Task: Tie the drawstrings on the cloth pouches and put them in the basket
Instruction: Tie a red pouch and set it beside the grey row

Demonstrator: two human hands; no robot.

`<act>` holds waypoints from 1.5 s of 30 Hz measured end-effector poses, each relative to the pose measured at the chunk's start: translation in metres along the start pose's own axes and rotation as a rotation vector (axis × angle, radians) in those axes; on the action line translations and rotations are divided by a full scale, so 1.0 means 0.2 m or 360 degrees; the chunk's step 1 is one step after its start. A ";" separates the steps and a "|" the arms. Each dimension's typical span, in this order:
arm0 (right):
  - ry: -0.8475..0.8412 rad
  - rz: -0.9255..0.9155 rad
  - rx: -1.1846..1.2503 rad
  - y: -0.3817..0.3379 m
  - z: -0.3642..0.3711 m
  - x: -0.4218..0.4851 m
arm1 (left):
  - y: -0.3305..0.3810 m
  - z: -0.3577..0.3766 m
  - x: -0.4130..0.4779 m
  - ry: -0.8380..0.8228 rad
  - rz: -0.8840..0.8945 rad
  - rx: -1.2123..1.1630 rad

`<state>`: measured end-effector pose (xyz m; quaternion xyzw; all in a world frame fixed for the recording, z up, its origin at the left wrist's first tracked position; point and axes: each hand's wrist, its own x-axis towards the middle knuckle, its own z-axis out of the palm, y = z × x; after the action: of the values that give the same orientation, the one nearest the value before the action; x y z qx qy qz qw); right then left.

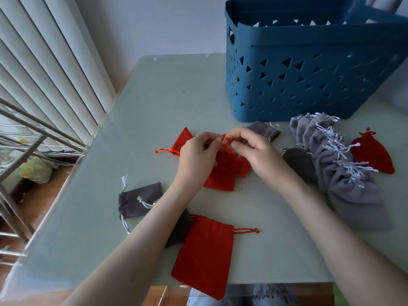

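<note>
Because knot needs two hands, left hand and right hand both pinch string of red pouch, resting on desk in front of basket; grey pouches wait near basket.

Both forearms reach forward, left hand and right hand meeting, each pinching the red drawstring.

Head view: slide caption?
Left hand and right hand pinch a red pouch at its drawstring; grey pouches lie beside the blue basket.
</note>
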<state>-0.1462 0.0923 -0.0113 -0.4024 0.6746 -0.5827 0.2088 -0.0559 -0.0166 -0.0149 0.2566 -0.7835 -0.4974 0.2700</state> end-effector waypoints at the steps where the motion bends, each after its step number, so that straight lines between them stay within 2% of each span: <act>1: 0.0002 -0.0084 -0.0106 0.00 0.00 0.00 | 0.00 0.00 0.00 -0.0006 0.0010 0.0022; 5: 0.0070 -0.0229 -0.0343 0.03 -0.01 0.00 | 0.01 0.00 -0.02 -0.0085 0.0102 0.0092; 12: 0.0263 -0.0093 -0.0388 0.05 0.00 0.00 | 0.02 0.02 -0.04 -0.0218 0.0224 0.0195; 14: 0.0297 -0.0096 -0.0432 0.04 0.00 -0.01 | 0.02 0.02 -0.04 -0.0183 0.0230 0.0185; 21: 0.0394 -0.0182 -0.0531 0.03 0.02 0.00 | 0.03 0.04 -0.05 -0.0012 0.0043 0.0008; 27: 0.0408 -0.0461 -0.0885 0.01 0.00 -0.01 | 0.04 0.03 -0.01 -0.0152 -0.0258 -0.0339; 30: 0.0362 -0.0287 -0.0752 0.00 0.00 0.00 | 0.04 0.02 0.00 -0.0185 -0.0241 -0.0357; 32: 0.0211 -0.0071 -0.0702 0.00 0.00 0.02 | 0.02 0.01 -0.01 -0.0165 -0.0178 -0.0314; 35: 0.0055 0.0085 -0.0702 0.02 -0.02 0.03 | 0.01 0.02 -0.02 -0.0108 -0.0054 -0.0186; 40: 0.0102 0.0346 -0.0184 0.03 -0.01 0.02 | 0.02 0.03 -0.03 0.0062 0.0194 0.0058; 45: 0.0081 0.0428 0.0092 0.00 -0.01 0.02 | 0.02 0.01 -0.02 0.0053 0.0158 0.0068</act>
<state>-0.1500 0.0908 -0.0099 -0.2872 0.7103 -0.5788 0.2792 -0.0546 -0.0112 -0.0122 0.2314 -0.8010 -0.4622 0.3020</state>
